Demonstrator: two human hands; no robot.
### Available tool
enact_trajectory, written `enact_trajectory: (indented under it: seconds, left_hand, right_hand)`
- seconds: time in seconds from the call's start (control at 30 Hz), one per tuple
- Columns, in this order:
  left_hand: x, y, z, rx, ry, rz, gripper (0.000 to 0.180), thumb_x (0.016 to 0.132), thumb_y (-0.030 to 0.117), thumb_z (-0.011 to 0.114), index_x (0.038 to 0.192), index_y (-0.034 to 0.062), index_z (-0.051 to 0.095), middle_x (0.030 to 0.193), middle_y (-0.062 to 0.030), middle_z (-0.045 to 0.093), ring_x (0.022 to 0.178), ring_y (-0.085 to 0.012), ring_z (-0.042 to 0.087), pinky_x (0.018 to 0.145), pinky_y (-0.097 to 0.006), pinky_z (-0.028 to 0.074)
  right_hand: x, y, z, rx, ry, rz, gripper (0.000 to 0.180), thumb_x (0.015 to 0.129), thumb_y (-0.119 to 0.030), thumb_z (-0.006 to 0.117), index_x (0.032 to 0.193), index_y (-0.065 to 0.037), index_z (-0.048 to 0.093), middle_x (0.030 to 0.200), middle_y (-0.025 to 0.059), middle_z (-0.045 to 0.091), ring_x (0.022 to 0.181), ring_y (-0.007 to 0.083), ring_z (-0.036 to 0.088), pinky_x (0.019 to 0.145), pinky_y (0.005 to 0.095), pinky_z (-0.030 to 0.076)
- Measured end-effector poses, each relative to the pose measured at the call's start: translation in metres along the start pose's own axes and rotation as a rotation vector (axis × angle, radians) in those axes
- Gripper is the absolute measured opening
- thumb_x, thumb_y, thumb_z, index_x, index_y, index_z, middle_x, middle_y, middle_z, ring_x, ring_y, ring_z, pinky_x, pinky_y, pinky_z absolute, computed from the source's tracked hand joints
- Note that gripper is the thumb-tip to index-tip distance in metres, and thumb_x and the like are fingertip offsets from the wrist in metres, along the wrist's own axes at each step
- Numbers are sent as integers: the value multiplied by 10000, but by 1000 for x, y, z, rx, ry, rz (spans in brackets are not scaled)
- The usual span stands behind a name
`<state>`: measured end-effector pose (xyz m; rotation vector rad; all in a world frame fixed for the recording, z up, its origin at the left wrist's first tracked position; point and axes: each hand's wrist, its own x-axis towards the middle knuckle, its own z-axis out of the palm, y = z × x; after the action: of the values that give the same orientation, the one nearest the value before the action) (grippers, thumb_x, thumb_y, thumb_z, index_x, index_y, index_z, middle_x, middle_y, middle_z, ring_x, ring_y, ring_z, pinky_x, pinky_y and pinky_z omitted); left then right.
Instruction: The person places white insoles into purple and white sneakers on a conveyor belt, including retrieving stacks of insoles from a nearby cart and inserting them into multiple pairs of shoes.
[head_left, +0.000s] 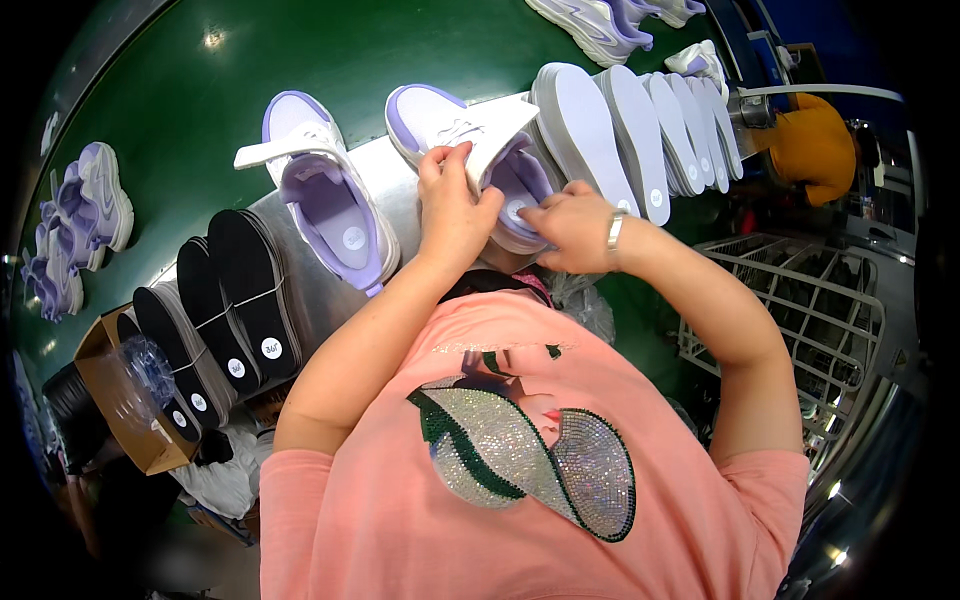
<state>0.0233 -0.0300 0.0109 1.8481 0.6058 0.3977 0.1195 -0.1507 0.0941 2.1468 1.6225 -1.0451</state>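
While the left grip (455, 208) holds one white-and-lilac shoe (516, 175) at its flap (504, 132), the right grip (582, 232) touches its heel (514, 242), closure undeterminable from here; one matching shoe (328, 195) stands left of both.

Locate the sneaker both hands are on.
Head view, just above centre: the white-and-lavender sneaker is at the left hand and right hand, between a matching sneaker on its left and the pale insoles on its right.

Your bare left hand (453, 205) was raised, thumb and curled fingers (436, 166) gripping. Your bare right hand (580, 230) pointed leftward, fingers bent. Your bare forearms (385, 322) converged from bent, outspread elbows (765, 345).
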Motion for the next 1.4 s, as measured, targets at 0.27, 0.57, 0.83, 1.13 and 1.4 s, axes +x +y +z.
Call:
enact_trajectory:
  seconds: [0.27, 0.57, 0.83, 1.13, 1.4]
  left_hand:
    - [-13, 27, -61, 185, -90, 279, 443, 768, 145, 582, 1160, 10, 424, 1148, -175, 421, 1023, -266, 455, 807, -346, 413]
    - [-11, 29, -86, 660, -171, -198, 904, 737, 332, 603, 1351, 71, -7, 679, -237, 569, 661, -399, 575, 589, -425, 449]
    - [81, -11, -114, 625, 93, -9, 710, 735, 66, 474, 1353, 106, 125, 650, -218, 566, 609, -378, 561, 573, -443, 422]
    - [176, 4, -103, 697, 401, 291, 574, 799, 125, 532, 1283, -18, 258, 1152, -234, 447, 1047, -343, 448, 880, -379, 353]
    - [76, -37, -14, 758, -67, 200, 535, 719, 151, 567, 1182, -35, 374, 1236, -239, 347, 1137, -397, 323, 952, -471, 230]
  right_hand:
    - [23, -11, 6, -17, -259, 86, 520, 647, -143, 544, 1133, 14, 442, 879, 150, 617, 849, 286, 592, 802, 420, 355]
    - [54, -79, 0, 204, 4, -91, 351, 719, -241, 556, 981, -7, 537, 931, 127, 595, 879, 286, 569, 861, 520, 302]
    - [24, 113, -68, 527, 1062, 87, 318, 733, -188, 561, 1008, -28, 546, 928, 183, 587, 882, 345, 550, 776, 399, 437]
    - [-5, 360, -66, 221, 566, 1388, 536, 769, -422, 534, 1162, -79, 410, 1057, 110, 568, 1048, 258, 497, 850, 466, 357]
    - [49, 441, -63, 313, 658, 1518, 620, 687, -301, 653, 1220, -141, 380, 1169, 141, 411, 1071, 300, 451, 834, 431, 404]
